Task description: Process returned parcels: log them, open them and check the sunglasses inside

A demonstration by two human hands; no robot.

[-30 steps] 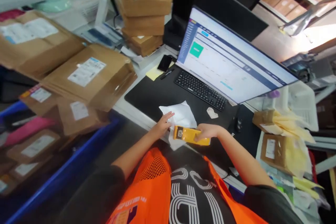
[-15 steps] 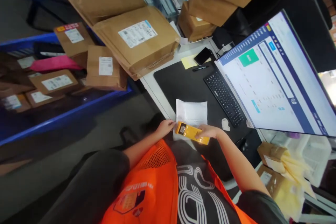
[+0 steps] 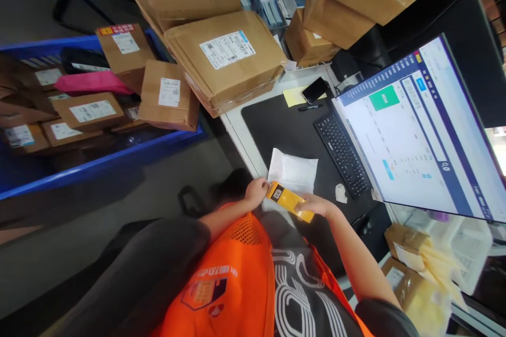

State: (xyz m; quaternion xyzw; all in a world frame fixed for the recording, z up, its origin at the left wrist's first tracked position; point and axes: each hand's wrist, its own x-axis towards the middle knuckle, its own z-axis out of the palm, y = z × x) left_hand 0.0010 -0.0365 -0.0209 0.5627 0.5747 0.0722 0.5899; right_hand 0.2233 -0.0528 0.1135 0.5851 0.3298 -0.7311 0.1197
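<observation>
A slim yellow box (image 3: 288,199) with a dark printed square at one end is held low over the front of the desk. My right hand (image 3: 315,205) is closed around its right end. At the left end, my left hand (image 3: 256,190) has its fingers curled and pressed together against the box's edge; the fingertips are partly hidden. Behind the box, a white padded mailer (image 3: 294,169) lies on the black desk mat (image 3: 272,118), its lower part covered by the box and my hands.
A keyboard (image 3: 342,155) and monitor (image 3: 419,131) stand to the right. A phone (image 3: 315,90), a pen (image 3: 310,108) and crumpled paper (image 3: 340,193) lie on the desk. Cardboard boxes (image 3: 225,58) are stacked at its back left. Left is a blue bin (image 3: 158,142) of parcels.
My left hand's fingers have closed in on the left end of the yellow box. My right hand keeps its hold. The whole view has shifted slightly.
</observation>
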